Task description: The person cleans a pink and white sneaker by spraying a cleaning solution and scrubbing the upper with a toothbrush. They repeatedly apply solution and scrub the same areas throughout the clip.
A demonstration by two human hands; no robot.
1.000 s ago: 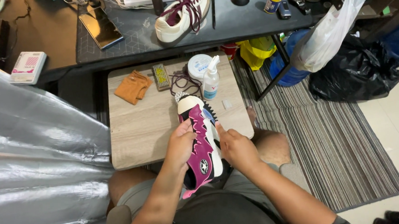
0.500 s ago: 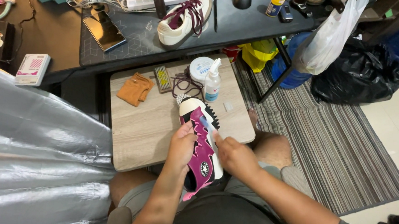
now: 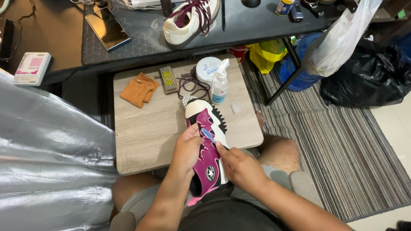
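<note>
A magenta and white sneaker (image 3: 208,144) lies toe-away over the front edge of a small wooden table (image 3: 149,128), resting partly on my lap. My left hand (image 3: 186,150) grips its left side. My right hand (image 3: 239,168) presses a small blue tool (image 3: 208,135) against the shoe's upper. Beyond the toe stand a white spray bottle (image 3: 219,83), a round white tub (image 3: 207,68), loose dark purple laces (image 3: 190,84), a small brush (image 3: 168,79) and an orange cloth (image 3: 139,89).
A dark desk (image 3: 257,26) behind holds a second cream sneaker (image 3: 191,17) with purple laces, a phone, a mouse and a yellow-capped can. A grey shiny sheet (image 3: 38,178) fills the left. Striped rug, white bag and black bag lie right.
My right hand has slid slightly toward the heel along the shoe's upper. The view has shifted a little; the left hand keeps its grip.
</note>
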